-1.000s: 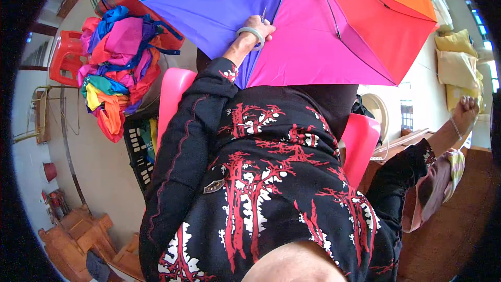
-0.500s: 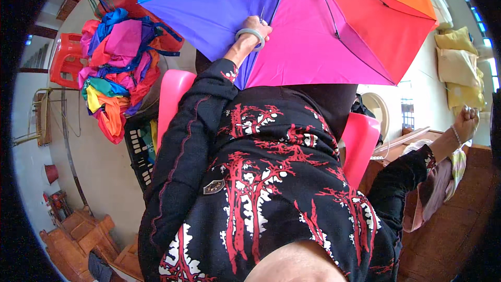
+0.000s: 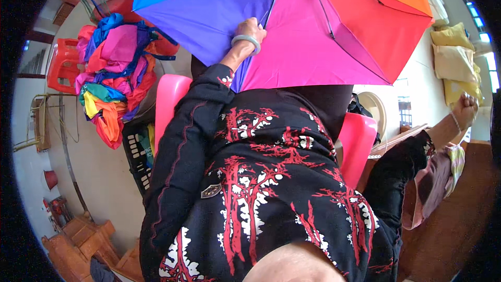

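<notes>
A rainbow-coloured umbrella [image 3: 313,36] lies spread across my lap, its dark ribs showing. My left hand [image 3: 250,30], with a pale bangle at the wrist, is closed on the umbrella where the purple and pink panels meet, beside a rib. A thin sliver stands up by its fingertips, too small to name. Far out to the right, my right hand [image 3: 465,110] is held up with its fingers closed, apart from the umbrella. Whatever may be pinched in it is hidden or too fine to see.
At the left a pile of bright coloured fabric [image 3: 112,73] rests by a red plastic stool [image 3: 65,65]. Below it is a black crate [image 3: 138,151]. I sit in a pink chair [image 3: 358,143]. Yellow cushions [image 3: 454,62] and a draped cloth [image 3: 436,188] are at the right.
The whole view has shifted slightly. My left hand keeps its grip on the umbrella, and my right hand stays stretched out to the right with its fingers closed.
</notes>
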A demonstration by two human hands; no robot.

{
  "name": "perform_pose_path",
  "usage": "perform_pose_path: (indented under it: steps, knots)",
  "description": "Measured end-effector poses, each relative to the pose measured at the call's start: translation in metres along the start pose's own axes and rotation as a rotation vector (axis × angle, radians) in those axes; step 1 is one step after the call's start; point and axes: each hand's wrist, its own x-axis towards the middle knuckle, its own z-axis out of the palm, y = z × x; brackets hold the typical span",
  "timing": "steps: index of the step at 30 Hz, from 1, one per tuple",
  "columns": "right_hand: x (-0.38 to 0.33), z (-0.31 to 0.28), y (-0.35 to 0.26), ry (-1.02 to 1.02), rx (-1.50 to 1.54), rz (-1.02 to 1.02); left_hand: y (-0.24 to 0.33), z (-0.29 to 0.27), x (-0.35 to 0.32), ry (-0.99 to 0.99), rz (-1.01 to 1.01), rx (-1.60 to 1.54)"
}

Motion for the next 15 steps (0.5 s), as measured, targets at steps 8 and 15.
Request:
perform_pose_path:
  steps: [8,15]
  knots:
    - [-0.018,0.105,0.015,0.180,-0.520,-0.318,0.009,-0.007,-0.007,0.017,-0.013,-0.004]
    - [0.046,0.075,-0.004,0.079,-0.903,-0.603,0.028,-0.007,-0.012,0.262,0.530,-0.292]
